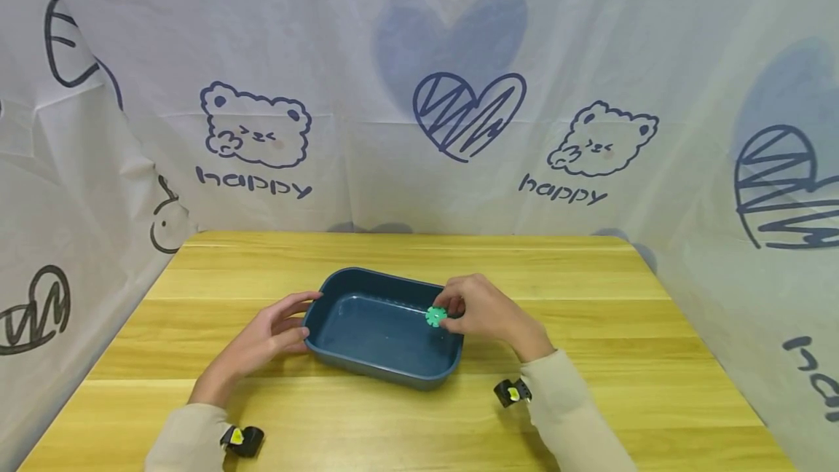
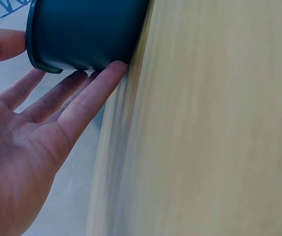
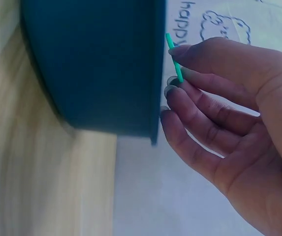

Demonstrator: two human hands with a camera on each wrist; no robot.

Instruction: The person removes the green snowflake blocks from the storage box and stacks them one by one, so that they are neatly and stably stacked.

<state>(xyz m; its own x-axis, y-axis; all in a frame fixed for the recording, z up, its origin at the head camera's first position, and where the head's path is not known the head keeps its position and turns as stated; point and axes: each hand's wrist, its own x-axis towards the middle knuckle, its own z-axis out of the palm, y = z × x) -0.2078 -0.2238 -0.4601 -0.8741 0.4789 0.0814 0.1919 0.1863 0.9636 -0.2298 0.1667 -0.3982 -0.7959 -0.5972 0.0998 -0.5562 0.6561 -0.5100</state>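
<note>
A dark blue rectangular basin (image 1: 383, 333) with rounded corners stands on the wooden table. At its left end my left hand (image 1: 272, 333) has the fingers spread, and the fingertips touch the rim and outer wall. In the left wrist view those fingers (image 2: 79, 105) look nearly straight against the basin wall (image 2: 89, 32). My right hand (image 1: 481, 312) is over the basin's right end, pinching a small green notched disc (image 1: 435, 317) between thumb and fingers. The right wrist view shows the disc (image 3: 174, 58) edge-on, just above the rim, with the other fingers (image 3: 187, 142) loosely bent.
The wooden table (image 1: 577, 282) extends around the basin on all sides. Behind it hangs a pale cloth (image 1: 367, 188) printed with hearts, bears and lettering, which also runs along both sides. Each wrist wears a black band with a yellow mark.
</note>
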